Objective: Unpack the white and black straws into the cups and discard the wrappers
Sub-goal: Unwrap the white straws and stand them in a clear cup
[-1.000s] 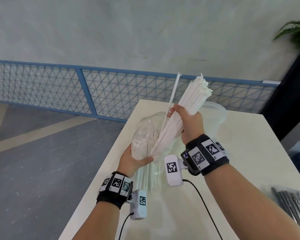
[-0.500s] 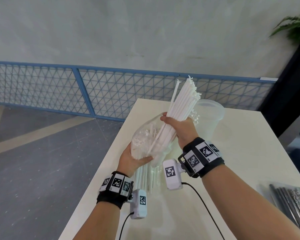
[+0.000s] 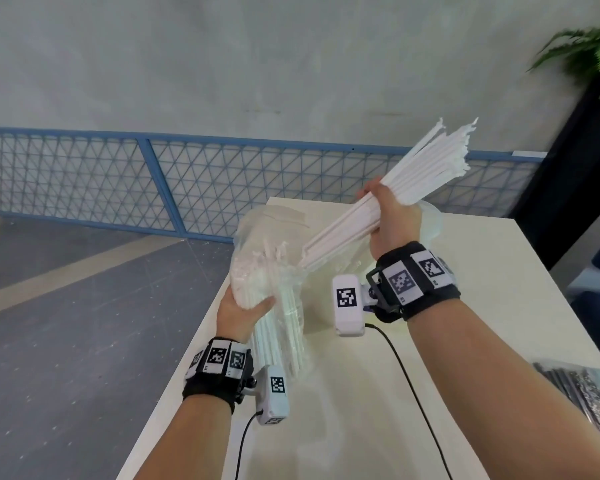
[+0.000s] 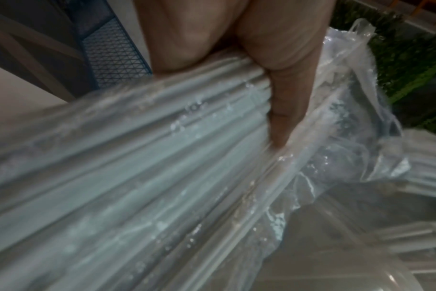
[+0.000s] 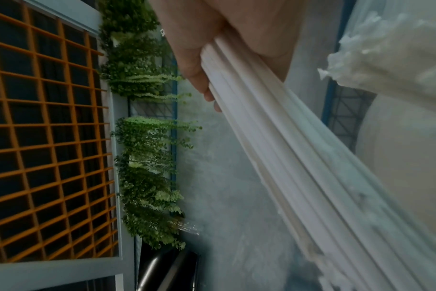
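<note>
My right hand (image 3: pixel 388 216) grips a thick bundle of white straws (image 3: pixel 413 178), tilted up to the right, its lower ends just at the mouth of the clear plastic bag (image 3: pixel 267 244). The right wrist view shows the same white straws (image 5: pixel 286 157) running through my fist (image 5: pixel 212 49). My left hand (image 3: pixel 243 310) holds the bag low over the table's left edge, with more white straws (image 3: pixel 278 337) inside; the bag (image 4: pixel 336 157) fills the left wrist view under my thumb (image 4: pixel 286 110). A clear cup (image 3: pixel 430 220) stands behind my right hand, mostly hidden.
The cream table (image 3: pixel 361 393) runs forward from me. A pack of black straws (image 3: pixel 589 393) lies at its right edge. A blue mesh fence (image 3: pixel 118 178) and a grey wall stand beyond, with a dark panel and plant (image 3: pixel 589 53) at the right.
My right hand has pulled the bundle of white straws up and to the right, nearly out of the bag. The left hand has stayed on the bag.
</note>
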Demonstrator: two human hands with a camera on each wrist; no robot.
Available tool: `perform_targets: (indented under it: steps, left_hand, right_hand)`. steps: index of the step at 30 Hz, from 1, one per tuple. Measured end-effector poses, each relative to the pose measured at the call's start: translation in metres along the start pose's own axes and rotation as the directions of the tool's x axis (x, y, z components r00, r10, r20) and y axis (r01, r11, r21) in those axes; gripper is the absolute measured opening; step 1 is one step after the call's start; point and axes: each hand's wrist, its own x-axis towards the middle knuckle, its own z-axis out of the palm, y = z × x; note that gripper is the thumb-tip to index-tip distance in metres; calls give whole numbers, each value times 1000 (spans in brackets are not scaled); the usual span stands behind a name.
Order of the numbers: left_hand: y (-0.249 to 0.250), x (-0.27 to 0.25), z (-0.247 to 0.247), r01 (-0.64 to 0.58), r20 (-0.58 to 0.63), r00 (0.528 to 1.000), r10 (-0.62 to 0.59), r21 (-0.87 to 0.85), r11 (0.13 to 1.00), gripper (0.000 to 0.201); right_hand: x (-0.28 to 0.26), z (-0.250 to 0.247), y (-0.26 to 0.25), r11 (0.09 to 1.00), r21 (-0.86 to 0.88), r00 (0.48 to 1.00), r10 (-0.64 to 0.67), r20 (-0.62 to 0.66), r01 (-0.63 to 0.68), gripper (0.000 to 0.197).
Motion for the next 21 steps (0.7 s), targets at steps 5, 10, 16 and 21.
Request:
perform_targets:
  steps: [5, 10, 16, 21]
  left_hand:
    - [-1, 1, -3, 0, -27, 1000, -1, -32, 999, 45]
    - [0, -2, -4, -54, 15, 998, 54, -34, 998, 48]
    - [-7, -1, -7, -56, 53, 997, 56, 0, 998, 55]
    - [-6, -1, -3, -65, 87, 994, 68, -29, 997, 46]
  right_hand:
    - [2, -6, -17, 977, 82, 980, -192, -51, 196, 7]
    - [1, 0, 13, 971, -162, 984, -168, 68, 177, 17]
    - [8, -5, 54, 902, -382, 978, -166, 125, 202, 32]
    - [16, -12, 65, 845, -501, 983, -150, 110, 185, 51]
